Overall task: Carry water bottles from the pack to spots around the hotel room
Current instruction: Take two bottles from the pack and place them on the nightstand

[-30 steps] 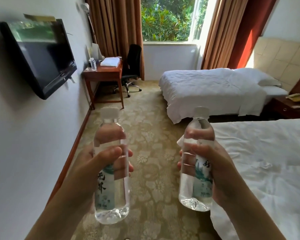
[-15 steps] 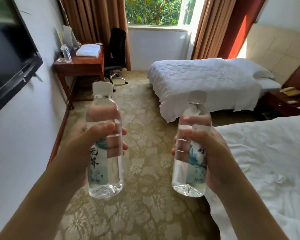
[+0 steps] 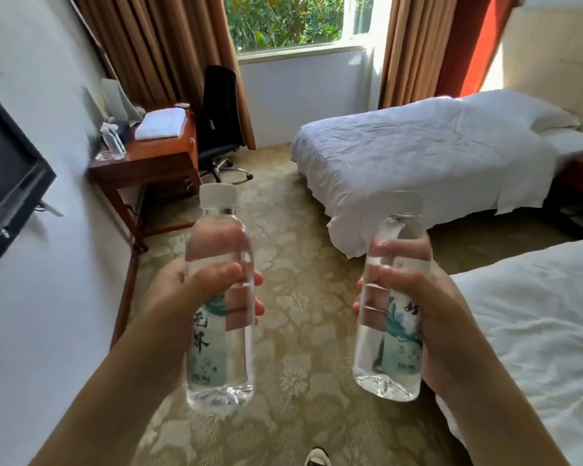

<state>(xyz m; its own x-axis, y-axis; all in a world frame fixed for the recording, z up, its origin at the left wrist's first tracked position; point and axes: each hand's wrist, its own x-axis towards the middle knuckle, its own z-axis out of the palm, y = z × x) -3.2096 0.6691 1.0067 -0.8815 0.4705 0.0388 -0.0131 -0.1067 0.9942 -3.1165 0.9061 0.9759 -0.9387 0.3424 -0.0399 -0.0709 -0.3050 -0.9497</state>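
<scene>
**Two water bottles held upright above the carpet**

The left hand (image 3: pixel 182 297) is raised in front of the body, and its fingers and thumb are wrapped around the middle of the left water bottle (image 3: pixel 220 331). This bottle is kept upright, with its white cap on top. The right hand (image 3: pixel 428 317) is raised to about the same height, and the right water bottle (image 3: pixel 389 334) is grasped in the same manner, also upright and capped. The two bottles are held apart from each other, with patterned carpet (image 3: pixel 303 297) seen between and below them. Both forearms are stretched forward from the lower corners.

To the left, a wooden desk (image 3: pixel 148 166) is placed against the wall; a folded white towel (image 3: pixel 160 124) and one more small bottle (image 3: pixel 112 144) are seen on it. A black office chair (image 3: pixel 219 105) stands just beside the desk. A dark television (image 3: pixel 7 183) is mounted on the left wall. A far bed (image 3: pixel 418 156) with white sheets lies under the window, and a near bed (image 3: pixel 535 331) is close to the right arm. A shoe tip (image 3: pixel 317 458) is visible at the bottom edge.
</scene>
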